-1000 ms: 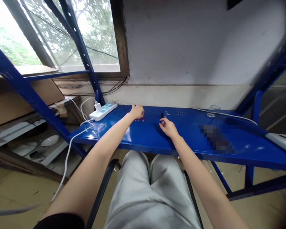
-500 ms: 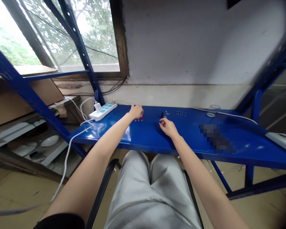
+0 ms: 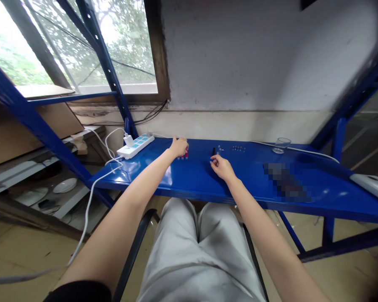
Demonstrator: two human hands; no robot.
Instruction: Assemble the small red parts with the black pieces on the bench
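Observation:
On the blue table [image 3: 195,178], my left hand [image 3: 178,147] reaches to the back left with its fingers curled downward. A small red piece [image 3: 186,154] with a pale end is at its fingertips, and similar red pieces [image 3: 180,157] stand in a row beside it. My right hand [image 3: 222,167] hovers nearer the front, thumb and fingers drawn together; whatever is between them is too small to make out. Just beyond it lie a short black stick-like object [image 3: 213,152] and some tiny clear pieces [image 3: 219,149].
Several tiny metallic pieces [image 3: 238,148] form rows at the back. A clear glass [image 3: 281,145] stands to their right, with a blurred-out object [image 3: 285,182] in front. A white power strip [image 3: 136,146] with cables sits at the left end; a whitish device [image 3: 371,186] is far right.
Both hands stay almost in place. The whole view has shifted very slightly, and the objects on the table show no clear movement.

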